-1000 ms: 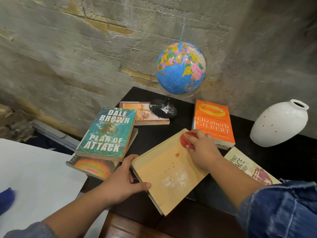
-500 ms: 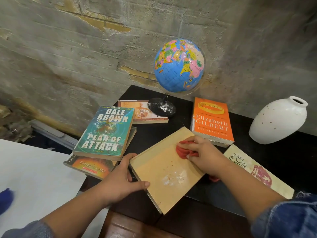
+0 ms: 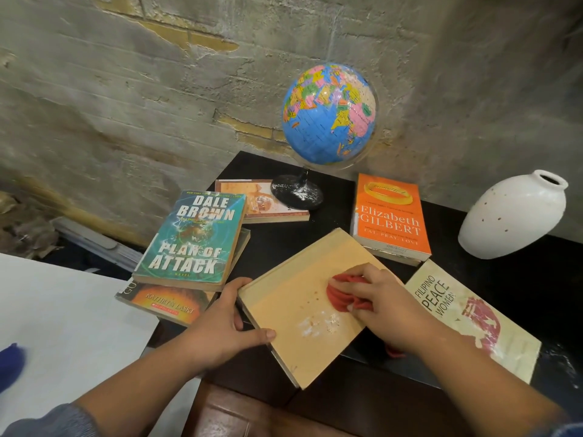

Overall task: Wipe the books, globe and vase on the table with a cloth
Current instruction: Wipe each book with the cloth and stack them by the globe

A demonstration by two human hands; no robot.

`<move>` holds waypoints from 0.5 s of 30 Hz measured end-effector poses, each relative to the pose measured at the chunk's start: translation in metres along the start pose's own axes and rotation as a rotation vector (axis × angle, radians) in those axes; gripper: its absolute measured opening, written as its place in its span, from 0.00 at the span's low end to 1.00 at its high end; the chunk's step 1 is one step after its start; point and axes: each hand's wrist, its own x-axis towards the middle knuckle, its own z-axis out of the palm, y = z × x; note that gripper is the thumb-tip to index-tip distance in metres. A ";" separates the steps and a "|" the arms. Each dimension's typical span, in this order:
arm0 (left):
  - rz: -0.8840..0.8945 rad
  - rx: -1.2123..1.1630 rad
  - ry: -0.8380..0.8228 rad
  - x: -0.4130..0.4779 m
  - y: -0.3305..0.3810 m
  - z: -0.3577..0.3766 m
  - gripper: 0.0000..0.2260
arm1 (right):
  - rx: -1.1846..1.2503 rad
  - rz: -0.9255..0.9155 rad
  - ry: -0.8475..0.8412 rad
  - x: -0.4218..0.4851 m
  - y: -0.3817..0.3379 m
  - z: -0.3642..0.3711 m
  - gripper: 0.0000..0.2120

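- Several in view, lying flat on the dark worktop around the tan book: at the left, the Dale Brown paperback topping a stack and overlapping the Kathryn Lasky book.
- Crowding the far side: the orange Gilbert book just beyond the tan book's far corner, and the globe standing with its black base partly on a pale book.
- Lying at the right, partly covered by the right forearm: the Filipino Peace Women book.
- Standing well to the right, apart from the books: the white vase, mouth open, inside too dark for telling any contents.
- Gripping the tan book's near-left corner with the left hand, thumb lying on the cover.
- Pressing a bunched red cloth onto the tan cover with the right hand, fingers curling over it, just beside a patch of white dust.
- Showing only part of a blue thing at the left edge, over a white sheet; too blurred for naming.
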 end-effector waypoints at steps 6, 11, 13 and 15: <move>-0.006 0.012 -0.002 -0.001 0.002 -0.001 0.40 | -0.041 0.114 0.121 -0.014 -0.002 0.005 0.23; -0.009 0.005 -0.006 -0.002 0.005 -0.001 0.39 | 0.010 0.187 0.170 -0.026 -0.002 0.008 0.22; -0.008 0.009 -0.002 -0.002 0.005 -0.001 0.39 | -0.001 0.245 0.224 -0.033 -0.010 0.015 0.22; -0.006 0.015 0.000 -0.003 0.007 -0.001 0.39 | 0.022 0.168 0.192 -0.042 -0.021 0.028 0.23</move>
